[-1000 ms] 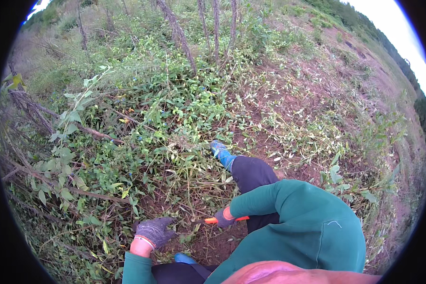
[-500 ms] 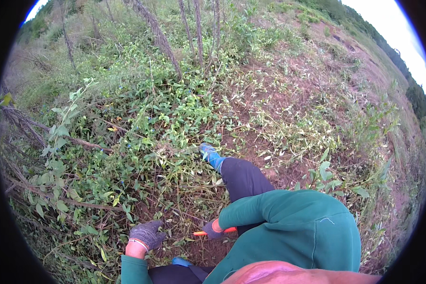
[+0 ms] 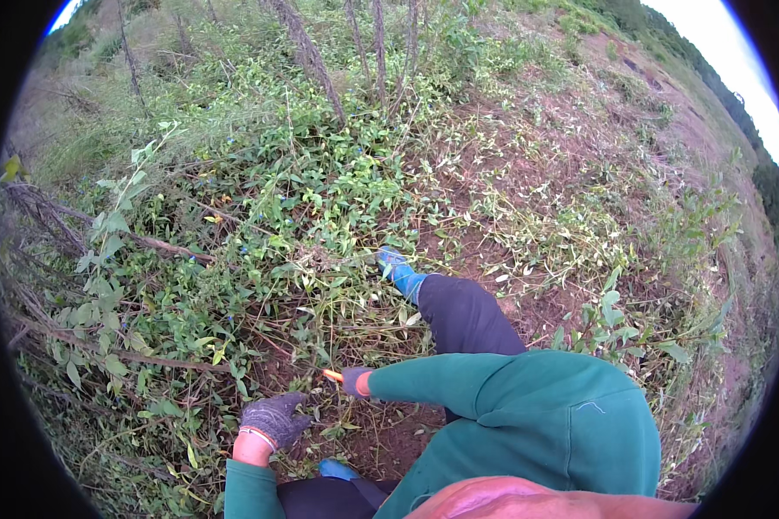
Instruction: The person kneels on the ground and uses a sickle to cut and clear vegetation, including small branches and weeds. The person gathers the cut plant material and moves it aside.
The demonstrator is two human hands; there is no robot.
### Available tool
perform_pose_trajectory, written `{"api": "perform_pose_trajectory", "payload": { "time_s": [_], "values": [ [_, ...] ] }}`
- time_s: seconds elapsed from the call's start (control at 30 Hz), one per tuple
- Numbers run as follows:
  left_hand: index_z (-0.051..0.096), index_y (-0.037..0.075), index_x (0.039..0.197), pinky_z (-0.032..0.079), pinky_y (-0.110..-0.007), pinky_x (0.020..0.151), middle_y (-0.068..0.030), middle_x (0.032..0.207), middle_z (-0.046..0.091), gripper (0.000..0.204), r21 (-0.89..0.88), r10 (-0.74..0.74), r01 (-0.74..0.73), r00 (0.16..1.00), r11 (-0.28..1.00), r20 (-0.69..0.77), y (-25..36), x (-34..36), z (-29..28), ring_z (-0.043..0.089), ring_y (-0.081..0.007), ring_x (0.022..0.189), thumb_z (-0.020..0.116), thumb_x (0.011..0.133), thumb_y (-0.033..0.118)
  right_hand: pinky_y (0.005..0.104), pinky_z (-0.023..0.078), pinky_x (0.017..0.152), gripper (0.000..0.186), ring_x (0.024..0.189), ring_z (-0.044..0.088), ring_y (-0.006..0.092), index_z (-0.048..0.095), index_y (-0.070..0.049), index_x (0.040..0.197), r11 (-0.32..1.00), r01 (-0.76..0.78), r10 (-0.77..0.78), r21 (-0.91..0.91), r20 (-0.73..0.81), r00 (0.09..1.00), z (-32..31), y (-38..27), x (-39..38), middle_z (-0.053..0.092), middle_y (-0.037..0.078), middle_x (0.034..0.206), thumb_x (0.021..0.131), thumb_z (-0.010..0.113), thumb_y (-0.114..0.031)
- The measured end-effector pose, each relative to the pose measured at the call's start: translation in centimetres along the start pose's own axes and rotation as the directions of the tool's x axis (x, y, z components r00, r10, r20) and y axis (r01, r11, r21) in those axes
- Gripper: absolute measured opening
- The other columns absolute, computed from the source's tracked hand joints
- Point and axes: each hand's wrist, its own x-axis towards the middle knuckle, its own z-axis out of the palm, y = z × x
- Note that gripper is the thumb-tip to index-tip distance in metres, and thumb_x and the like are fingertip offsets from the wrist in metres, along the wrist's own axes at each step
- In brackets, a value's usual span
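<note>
Low over soil and weeds at the lower left, my left hand (image 3: 271,419), in a grey glove, has slightly bent, parted fingers with nothing visible in them. To its upper right, my right hand (image 3: 356,381), also gloved, is closed on an orange-handled tool (image 3: 332,375); its working end is hard to make out among cut stems. Green weeds (image 3: 199,346) crowd around the left hand, with bare reddish soil (image 3: 376,441) below the tool.
My blue-shod foot (image 3: 398,270) is forward among plants. A woody branch (image 3: 130,355) crosses the left side; thin dark trunks (image 3: 320,73) stand uphill. Flattened, pale cuttings (image 3: 537,242) cover the slope at right. A leafy shoot (image 3: 612,320) rises near my right leg.
My right hand and the orange tool have moved left and upward, toward the weeds above my left hand. My left hand has shifted only slightly.
</note>
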Motion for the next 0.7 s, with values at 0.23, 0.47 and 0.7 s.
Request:
{"api": "perform_pose_trajectory", "payload": {
  "time_s": [0.23, 0.47, 0.7],
  "values": [
    [0.057, 0.015, 0.121, 0.048, -0.042, 0.087, -0.0113, 0.118, 0.061, 0.05, 0.067, 0.007, -0.008, 1.0, 0.998, 0.009, 0.5, 0.2, -0.7, 0.06, -0.0309, 0.103, 0.059, 0.081, 0.045, 0.043, 0.05, 0.064, 0.029, 0.071, 0.065, 0.0296, 0.065, -0.009, 0.102, 0.959, 0.066, 0.039, -0.277, 0.36, 0.932, -1.9, 3.9, -10.5, 0.068, 0.012, 0.08, 0.078, 0.061, -0.027],
    [0.058, 0.014, 0.12, 0.047, -0.042, 0.088, -0.0124, 0.117, 0.062, 0.049, 0.02, -0.046, 0.05, 0.99, 0.999, -0.132, 1.1, -1.3, -2.1, 0.06, -0.0312, 0.102, 0.061, 0.08, 0.042, 0.0432, 0.05, 0.067, 0.029, 0.076, 0.065, 0.0315, 0.064, -0.008, 0.1, 0.973, 0.147, -0.097, -0.179, 0.26, 0.961, -6.5, -1.0, -5.0, 0.067, 0.015, 0.088, 0.081, 0.059, -0.029],
    [0.058, 0.013, 0.121, 0.046, -0.041, 0.092, -0.0143, 0.12, 0.059, 0.049, -0.167, -0.153, 0.136, 0.983, 0.977, -0.099, -2.1, -0.8, -0.9, 0.057, -0.0334, 0.107, 0.062, 0.077, 0.036, 0.0427, 0.05, 0.064, 0.034, 0.074, 0.065, 0.0337, 0.059, -0.005, 0.104, 0.972, -0.148, 0.149, 0.184, 0.006, 0.989, -3.6, -0.5, 4.5, 0.066, 0.019, 0.083, 0.084, 0.052, -0.032]
  ]
}}
